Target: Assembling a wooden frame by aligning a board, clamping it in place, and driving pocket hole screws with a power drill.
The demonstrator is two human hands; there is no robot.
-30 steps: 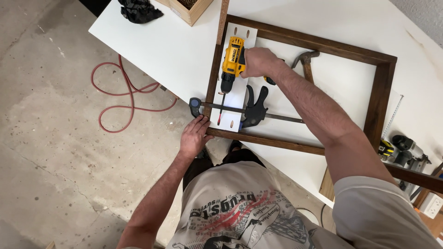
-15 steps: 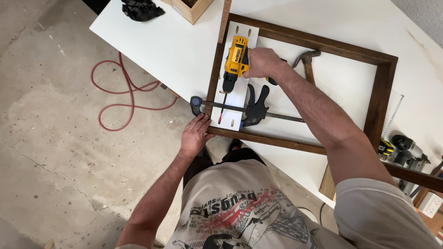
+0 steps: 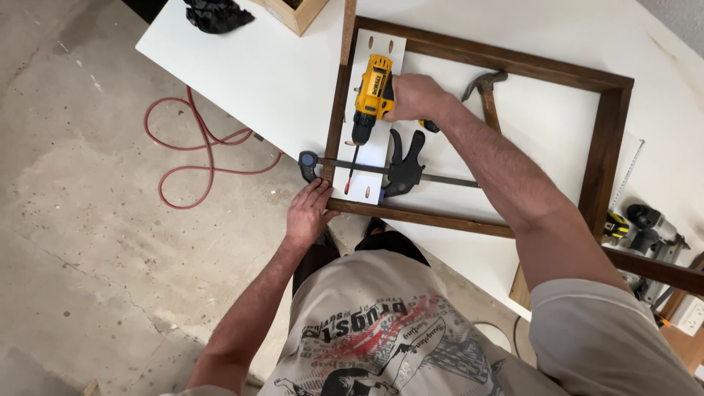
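Head view, right hand: the right hand (image 3: 414, 97) is closed around the grip of a yellow and black cordless drill (image 3: 372, 94), whose bit points down at a white drilling jig (image 3: 370, 158).
Head view, left hand: the left hand (image 3: 308, 213) lies flat and open, fingers spread, pressing on the near corner of the dark wooden frame (image 3: 609, 147) at the desk (image 3: 264, 73) edge.
Jig and clamp: the white jig lies along the frame's left rail; a black bar clamp (image 3: 403, 167) crosses it and pinches jig and rail together.
Hard to make out: the drill bit's tip is thin against the jig, so whether it touches cannot be told; the drill's handle is covered by the fingers.
Cut off: a wooden box (image 3: 297, 11) and a black cloth (image 3: 216, 15) run past the top edge; what the box holds does not show.
Partly hidden: a hammer (image 3: 485, 92) lies inside the frame behind the right forearm.
Far right: a nail gun (image 3: 653, 235) sits at the desk's edge, partly out of view.
Floor: a red hose (image 3: 198, 147) loops on the concrete.
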